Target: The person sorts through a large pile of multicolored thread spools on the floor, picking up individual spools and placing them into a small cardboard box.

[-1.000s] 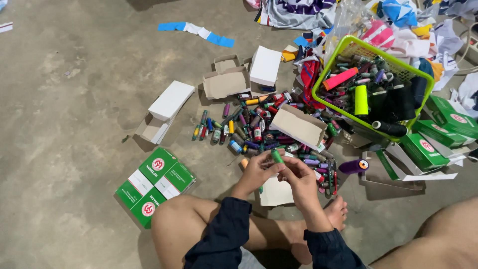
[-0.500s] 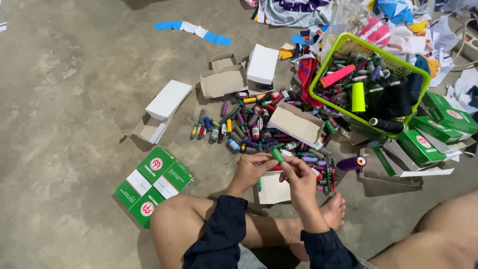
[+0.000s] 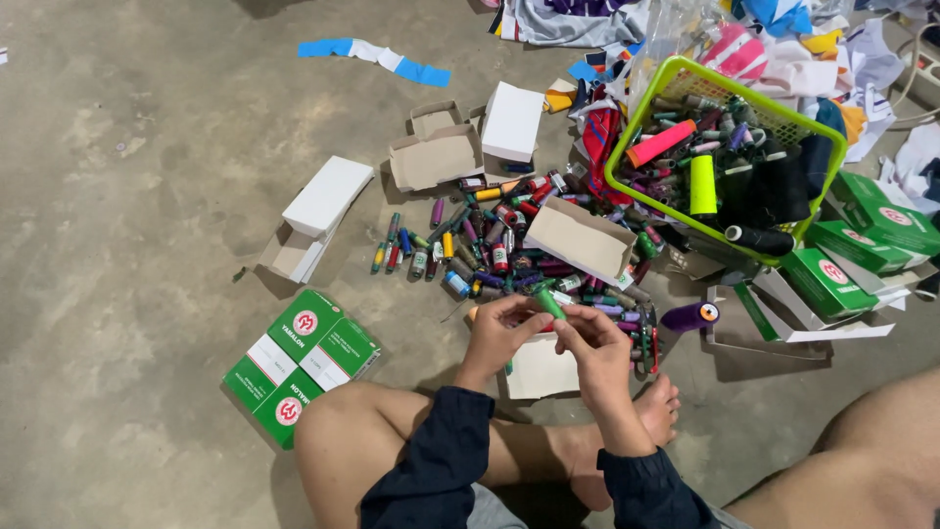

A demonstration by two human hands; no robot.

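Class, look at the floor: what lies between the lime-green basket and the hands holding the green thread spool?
In the head view, an open white cardboard box and scattered thread spools lie between the lime-green basket and the hands: left hand, right hand, green thread spool.

On the floor, green-and-white flat boxes (image 3: 299,364) lie at lower left; plain white boxes (image 3: 328,196), some open, lie mid-floor; more green boxes (image 3: 850,257), perhaps four, stack at the right edge.

Grey concrete floor (image 3: 147,196), scattered thread spools (image 3: 499,245), cardboard boxes (image 3: 328,196), green basket (image 3: 627,147)
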